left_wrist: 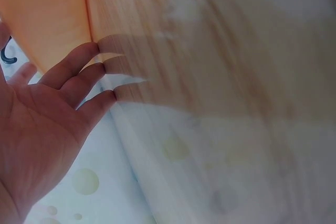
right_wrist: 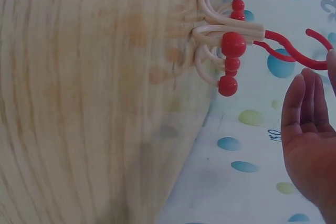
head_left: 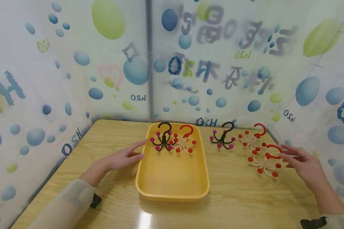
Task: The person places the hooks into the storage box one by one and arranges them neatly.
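2 hooks (head_left: 164, 140) in tray (head_left: 173, 178) on table (head_left: 240, 197); 3 rightward.

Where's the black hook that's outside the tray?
Head view: the black hook is on the table near its far edge, right of the yellow tray, between it and two red-and-cream hooks.

Mirrored "H2O" lettering (head_left: 188, 68), blurred grey characters (head_left: 210, 33), both on spotted curtain (head_left: 117, 108)
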Action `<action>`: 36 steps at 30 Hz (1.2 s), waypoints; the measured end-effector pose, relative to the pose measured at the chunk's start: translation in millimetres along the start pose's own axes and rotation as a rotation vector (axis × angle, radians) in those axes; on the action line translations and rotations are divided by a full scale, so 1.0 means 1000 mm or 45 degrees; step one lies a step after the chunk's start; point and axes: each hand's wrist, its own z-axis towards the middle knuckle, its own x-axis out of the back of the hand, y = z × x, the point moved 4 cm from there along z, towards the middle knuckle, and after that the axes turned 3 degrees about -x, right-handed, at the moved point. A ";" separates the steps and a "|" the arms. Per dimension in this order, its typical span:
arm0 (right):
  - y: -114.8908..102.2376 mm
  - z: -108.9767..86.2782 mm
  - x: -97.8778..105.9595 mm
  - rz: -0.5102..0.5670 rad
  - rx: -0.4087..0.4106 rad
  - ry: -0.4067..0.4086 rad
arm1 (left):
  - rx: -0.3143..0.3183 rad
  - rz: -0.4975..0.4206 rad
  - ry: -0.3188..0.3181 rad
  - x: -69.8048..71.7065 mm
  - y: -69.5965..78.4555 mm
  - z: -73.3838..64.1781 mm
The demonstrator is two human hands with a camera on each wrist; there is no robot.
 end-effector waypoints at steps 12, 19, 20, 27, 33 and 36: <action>0.012 0.005 -0.008 0.133 -0.040 -0.069 | 0.025 0.008 0.006 -0.001 0.000 0.000; 0.011 0.005 -0.012 0.220 -0.057 -0.043 | 0.037 0.008 0.005 -0.002 -0.001 0.000; 0.011 0.005 -0.013 0.233 -0.063 -0.043 | 0.038 0.008 0.005 -0.002 -0.001 0.000; 0.006 0.003 -0.014 0.243 -0.066 -0.043 | 0.028 0.002 0.003 -0.002 -0.001 0.000; -0.005 -0.001 -0.018 0.258 -0.044 -0.052 | 0.022 0.012 0.006 -0.001 -0.001 0.001; -0.016 -0.003 -0.021 0.265 -0.011 -0.076 | 0.017 0.010 0.005 0.000 0.000 0.001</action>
